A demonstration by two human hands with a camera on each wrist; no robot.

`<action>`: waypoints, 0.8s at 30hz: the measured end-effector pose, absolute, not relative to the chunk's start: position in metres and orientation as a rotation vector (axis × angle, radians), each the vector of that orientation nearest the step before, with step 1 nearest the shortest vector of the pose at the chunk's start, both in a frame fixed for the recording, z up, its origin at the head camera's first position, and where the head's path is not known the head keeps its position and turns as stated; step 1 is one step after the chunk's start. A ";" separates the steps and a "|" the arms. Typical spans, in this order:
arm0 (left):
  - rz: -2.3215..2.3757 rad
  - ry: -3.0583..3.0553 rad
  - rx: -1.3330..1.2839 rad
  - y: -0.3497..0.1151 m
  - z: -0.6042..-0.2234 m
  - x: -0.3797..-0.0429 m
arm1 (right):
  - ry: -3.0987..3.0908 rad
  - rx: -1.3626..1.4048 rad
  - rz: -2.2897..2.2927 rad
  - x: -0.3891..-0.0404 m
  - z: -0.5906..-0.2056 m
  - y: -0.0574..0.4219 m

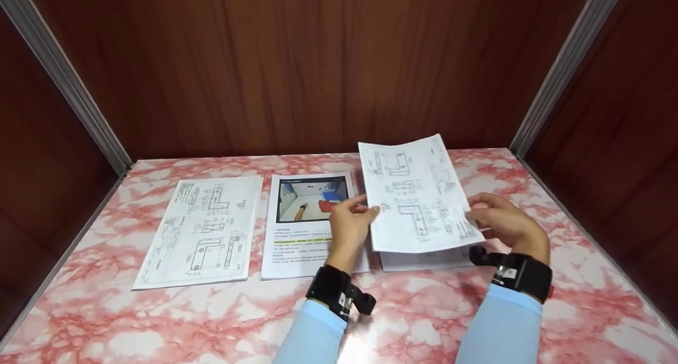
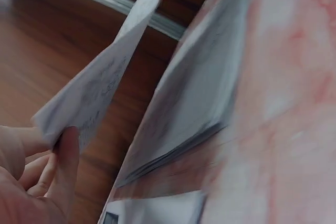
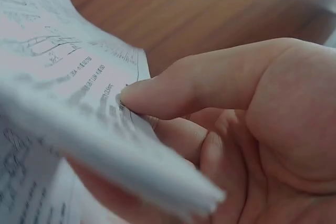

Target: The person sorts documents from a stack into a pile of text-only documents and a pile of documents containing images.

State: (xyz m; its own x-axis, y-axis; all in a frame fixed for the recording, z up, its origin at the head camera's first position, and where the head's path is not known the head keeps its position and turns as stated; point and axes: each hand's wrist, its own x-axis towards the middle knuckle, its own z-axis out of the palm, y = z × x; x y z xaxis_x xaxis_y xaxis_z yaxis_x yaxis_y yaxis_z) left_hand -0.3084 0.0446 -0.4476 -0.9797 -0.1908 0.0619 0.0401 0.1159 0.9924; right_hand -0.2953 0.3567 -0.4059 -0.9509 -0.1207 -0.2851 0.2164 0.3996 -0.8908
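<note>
Both hands hold up a few sheets of paper (image 1: 418, 194) printed with technical drawings, tilted above the table. My left hand (image 1: 352, 223) pinches their left edge between thumb and fingers. On the opposite edge, the thumb of my right hand (image 1: 503, 223) presses on the printed face, with fingers behind; the right wrist view shows the paper (image 3: 105, 77) curving there. Beneath the raised sheets lies a stack of paper (image 1: 424, 261), mostly hidden in the head view; the left wrist view shows the stack (image 2: 189, 103) more fully.
Left of the hands lies a stack of printed pages (image 1: 304, 268) with a color photo and a yellow-highlighted line. Farther left is another stack of drawings (image 1: 201, 231). The red-and-white marbled table (image 1: 185, 321) is bounded by dark wood panels (image 1: 318, 67) at the back and sides.
</note>
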 end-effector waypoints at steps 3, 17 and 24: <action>-1.959 -2.258 0.107 0.051 -0.451 -0.305 | 2.348 0.113 -1.578 -0.294 -0.413 0.368; -1.833 -2.445 0.107 0.058 -0.458 -0.302 | 2.321 0.209 -1.572 -0.296 -0.428 0.376; -1.779 -2.505 0.098 0.056 -0.462 -0.303 | 2.351 0.224 -1.507 -0.299 -0.432 0.374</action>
State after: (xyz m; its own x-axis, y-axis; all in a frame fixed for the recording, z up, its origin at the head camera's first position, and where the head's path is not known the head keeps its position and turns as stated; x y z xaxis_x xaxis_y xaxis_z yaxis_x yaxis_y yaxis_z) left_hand -0.3028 0.0562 -0.4622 -0.9957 -0.0911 0.0186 -0.0125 0.3290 0.9443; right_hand -0.2991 0.3740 -0.4324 -0.9303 -0.0493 -0.3636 0.3098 0.4255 -0.8503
